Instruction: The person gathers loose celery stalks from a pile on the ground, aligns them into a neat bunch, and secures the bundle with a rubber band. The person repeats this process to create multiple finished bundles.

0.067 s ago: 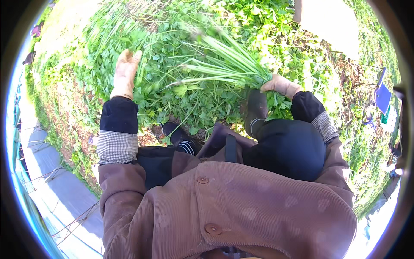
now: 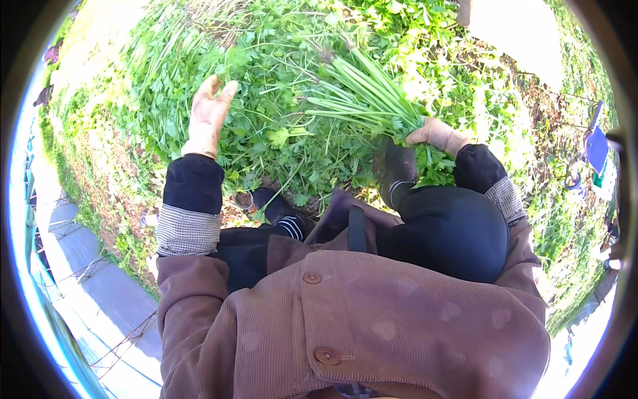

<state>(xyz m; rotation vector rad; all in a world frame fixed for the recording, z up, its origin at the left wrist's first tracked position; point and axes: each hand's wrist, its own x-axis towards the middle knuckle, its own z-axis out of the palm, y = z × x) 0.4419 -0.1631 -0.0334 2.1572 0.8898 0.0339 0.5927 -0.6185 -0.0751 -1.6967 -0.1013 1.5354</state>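
My right hand is closed around a bunch of celery. The long green stalks fan out up and to the left, with their root ends away from me. Below the grip, the bunch's leaves hang beside my right knee. My left hand is raised palm up over the greens on the left, thumb and fingers apart, holding nothing that I can see. Cut celery and loose leaves cover the ground between the two hands and beyond them.
My boots stand in the greens, my right knee bent high. A sunlit pale surface lies at the far right. Blue sheet-like item stands at the right edge. Grey sheeting with thin rods runs along the left.
My left hand has moved slightly to the right. The celery bunch has shifted a little to the right with my right hand, and its stalks have swung slightly.
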